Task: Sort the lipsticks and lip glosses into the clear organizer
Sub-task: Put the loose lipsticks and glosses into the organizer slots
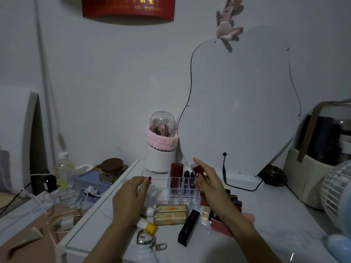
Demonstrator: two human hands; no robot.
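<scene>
The clear organizer stands mid-table with a red lipstick and two dark ones upright in its back slots. My right hand pinches a dark-red lip gloss above the organizer's right side. My left hand rests with relaxed fingers against the organizer's left edge. In front lie two tan gold tubes, a black lipstick box, a gold-capped gloss and a pink tube. Several dark glosses lie behind my right wrist.
A domed brush holder with a pink band and a wavy mirror stand behind the organizer. A white fan and a beige bag fill the right side. A yellow-capped tube and silver heart keyring lie near my left wrist.
</scene>
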